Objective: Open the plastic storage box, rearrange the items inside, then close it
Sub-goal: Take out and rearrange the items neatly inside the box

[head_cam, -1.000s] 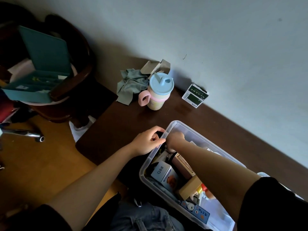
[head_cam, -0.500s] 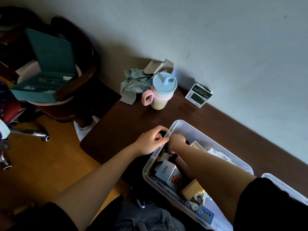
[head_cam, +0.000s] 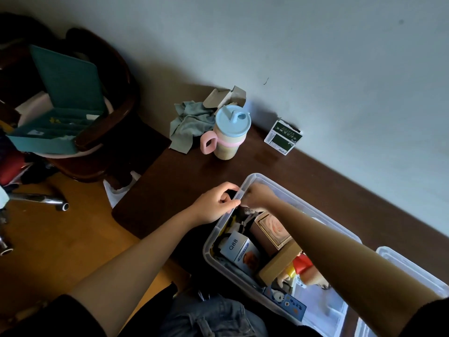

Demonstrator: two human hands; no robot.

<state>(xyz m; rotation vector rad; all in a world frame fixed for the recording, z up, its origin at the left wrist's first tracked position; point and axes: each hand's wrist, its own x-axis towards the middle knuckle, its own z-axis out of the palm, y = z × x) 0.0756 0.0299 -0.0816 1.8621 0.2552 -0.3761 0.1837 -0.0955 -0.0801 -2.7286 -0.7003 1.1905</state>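
Left hand (head_cam: 213,205) fingers pinching storage box (head_cam: 306,207) rim, right hand (head_cam: 257,195) inside, grip unclear

Clear, smooth plastic storage box (head_cam: 245,188) at lower right; dark polished wooden surface (head_cam: 194,176) with a dull sheen; crumpled matt grey-green cloth (head_cam: 188,125); matt pastel plastic cup (head_cam: 229,135); torn cardboard (head_cam: 226,97).

The storage box (head_cam: 301,203) sits on the table (head_cam: 182,186); from it, the cup (head_cam: 230,132) stands at eleven o'clock, the cloth (head_cam: 187,122) behind the cup.
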